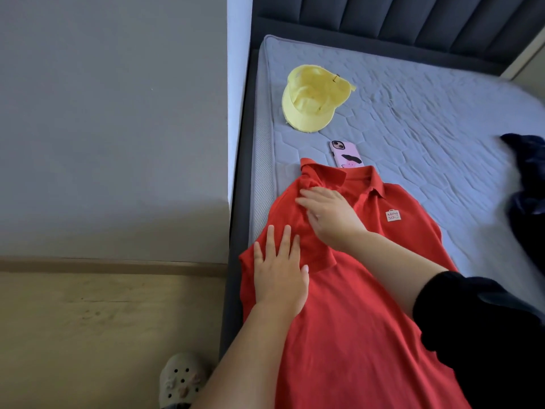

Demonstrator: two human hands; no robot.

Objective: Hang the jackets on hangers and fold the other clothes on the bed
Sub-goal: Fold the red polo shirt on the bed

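pressing hand, left (277, 273): palm down on the red polo shirt (354, 335), fingers straight and spread, nothing gripped; it lies on the shirt's edge nearest the side of the bed, just beside the folded-in sleeve.
right hand (327, 216): reaches in from the right across the shirt front; fingers nearly straight, laid flat on the shoulder fabric just below the collar; nothing clamped; thumb hidden.
red polo shirt: lies front up on the mattress (427, 119), collar toward the headboard, hem running out of frame at the bottom.
sleeve (315, 246): folded inward over the chest, between the two hands.
collar (324, 175): spread open, slightly rumpled on the side near the right hand.
chest patch (393, 216): white, printed "mini so", apart from both hands.
phone (345, 154): pink case, camera side up, lower end covered by the collar.
yellow cap (312, 98): inside facing up, beyond the phone, near the mattress corner.
dark garment (525, 178): bunched at the right edge of the mattress, well apart from the shirt.
headboard (413, 19): dark, padded in vertical panels.
black sleeve (472, 320): covers the right upper arm.
clog (180, 379): pale, perforated, on the wooden floor (88, 320) beside the bed frame.
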